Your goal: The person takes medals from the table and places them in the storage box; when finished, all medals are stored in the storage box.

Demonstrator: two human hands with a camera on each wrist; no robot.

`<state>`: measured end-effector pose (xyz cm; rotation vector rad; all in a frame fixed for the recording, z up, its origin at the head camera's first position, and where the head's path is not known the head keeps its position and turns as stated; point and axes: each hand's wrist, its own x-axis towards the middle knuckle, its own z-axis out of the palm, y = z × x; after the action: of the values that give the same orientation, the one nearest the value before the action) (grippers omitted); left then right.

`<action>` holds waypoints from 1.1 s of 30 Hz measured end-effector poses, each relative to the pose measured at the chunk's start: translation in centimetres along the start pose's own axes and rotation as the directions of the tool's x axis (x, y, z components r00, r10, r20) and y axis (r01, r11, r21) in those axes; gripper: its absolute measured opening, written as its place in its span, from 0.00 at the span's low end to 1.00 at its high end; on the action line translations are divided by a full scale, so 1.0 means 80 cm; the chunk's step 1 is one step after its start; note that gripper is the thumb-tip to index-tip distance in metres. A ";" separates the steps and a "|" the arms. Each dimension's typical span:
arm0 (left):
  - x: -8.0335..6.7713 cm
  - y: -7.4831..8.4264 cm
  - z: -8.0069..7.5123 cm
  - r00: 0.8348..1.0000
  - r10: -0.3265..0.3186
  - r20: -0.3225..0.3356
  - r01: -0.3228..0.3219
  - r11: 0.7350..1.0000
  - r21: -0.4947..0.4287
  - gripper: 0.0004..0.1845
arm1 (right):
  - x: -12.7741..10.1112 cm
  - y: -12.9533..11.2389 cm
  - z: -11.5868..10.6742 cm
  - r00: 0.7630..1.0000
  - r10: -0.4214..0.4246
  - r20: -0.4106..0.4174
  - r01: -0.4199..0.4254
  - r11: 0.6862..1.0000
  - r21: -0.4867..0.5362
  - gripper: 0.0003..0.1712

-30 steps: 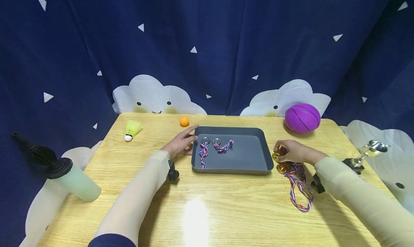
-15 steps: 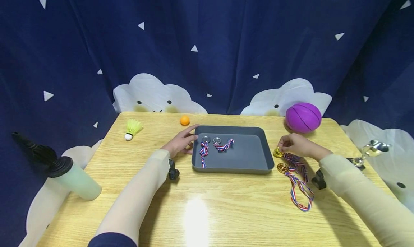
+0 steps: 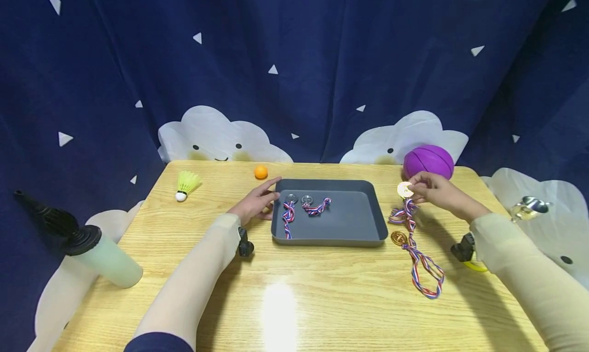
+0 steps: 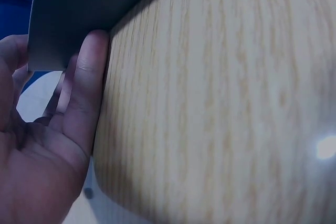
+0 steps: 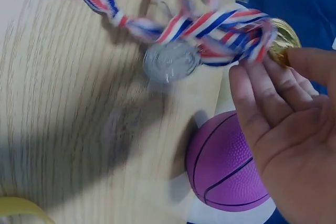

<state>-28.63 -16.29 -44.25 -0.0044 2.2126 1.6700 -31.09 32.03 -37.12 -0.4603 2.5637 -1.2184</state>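
My left hand (image 3: 254,204) holds the left wall of a grey tray (image 3: 340,242), thumb over the rim and fingers against the outside. Two silver medals (image 3: 292,199) with striped ribbons lie in the tray's left half. Right of the tray, my right hand (image 3: 434,192) pinches a gold medal (image 3: 404,190) above the table. Its red, white and blue ribbon (image 5: 226,32) hangs bunched below the fingers. Beneath lies a bronze medal (image 3: 399,238) with its ribbon looped toward the front. A blurred silver medal (image 5: 171,61) shows beside the ribbons in the right wrist view; whether it lies or hangs I cannot tell.
A purple ball (image 3: 428,160) sits just behind my right hand. Far right stands a trophy cup (image 3: 530,209), and a yellow ring (image 3: 477,266) is partly under my right forearm. An orange ball (image 3: 261,172), shuttlecock (image 3: 186,184) and pale green bottle (image 3: 115,265) are toward the left.
My right hand has lifted the gold medal off the table and moved slightly back and right, its ribbon rising with it. The left hand and tray have stayed in place.
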 end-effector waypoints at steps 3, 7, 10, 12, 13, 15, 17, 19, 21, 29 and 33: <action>0.001 -0.001 0.000 1.000 -0.003 -0.002 0.003 1.000 -0.004 0.32 | 0.000 0.005 -0.005 0.999 0.041 0.003 -0.041 0.994 0.097 0.14; 0.001 -0.002 0.000 1.000 -0.009 -0.003 0.009 1.000 -0.005 0.32 | -0.001 0.008 -0.006 0.999 0.052 0.004 -0.051 0.960 0.274 0.10; -0.001 -0.002 0.000 1.000 -0.006 -0.004 0.006 1.000 -0.008 0.32 | -0.002 0.009 -0.004 1.000 0.013 -0.002 -0.010 0.884 0.468 0.06; -0.002 -0.001 0.000 1.000 -0.003 -0.004 0.003 1.000 -0.009 0.32 | -0.003 0.011 -0.002 1.000 -0.016 -0.005 0.016 0.843 0.537 0.05; -0.002 -0.001 0.000 1.000 -0.002 -0.004 0.002 1.000 -0.011 0.32 | -0.003 0.013 -0.002 1.000 -0.027 -0.008 0.027 0.843 0.537 0.05; -0.002 0.000 0.000 1.000 -0.001 -0.004 0.001 1.000 -0.010 0.32 | -0.003 0.015 -0.001 0.999 -0.043 -0.021 0.048 0.884 0.465 0.06; -0.002 0.001 0.000 1.000 -0.002 -0.005 0.002 1.000 -0.007 0.32 | -0.002 0.016 0.001 0.998 -0.049 -0.040 0.060 0.936 0.347 0.08; -0.002 0.001 0.000 1.000 -0.004 -0.006 0.004 1.000 -0.006 0.32 | -0.001 0.016 0.003 0.996 -0.062 -0.065 0.073 0.977 0.200 0.09; -0.002 0.001 0.000 1.000 -0.005 -0.006 0.005 1.000 -0.008 0.32 | -0.001 0.016 0.006 0.993 -0.082 -0.083 0.086 0.995 0.043 0.09; 0.001 0.000 -0.001 1.000 -0.011 -0.007 0.011 1.000 -0.018 0.32 | -0.005 0.021 0.016 0.990 -0.140 0.007 0.130 0.897 -0.422 0.04; 0.000 0.000 0.000 1.000 -0.011 -0.007 0.011 1.000 -0.008 0.32 | -0.007 0.020 0.015 0.990 -0.143 0.000 0.134 0.926 -0.353 0.04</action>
<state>-28.60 -16.30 -44.28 -0.0242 2.2072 1.6759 -30.40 32.37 -39.06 -0.7158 2.8220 -0.8021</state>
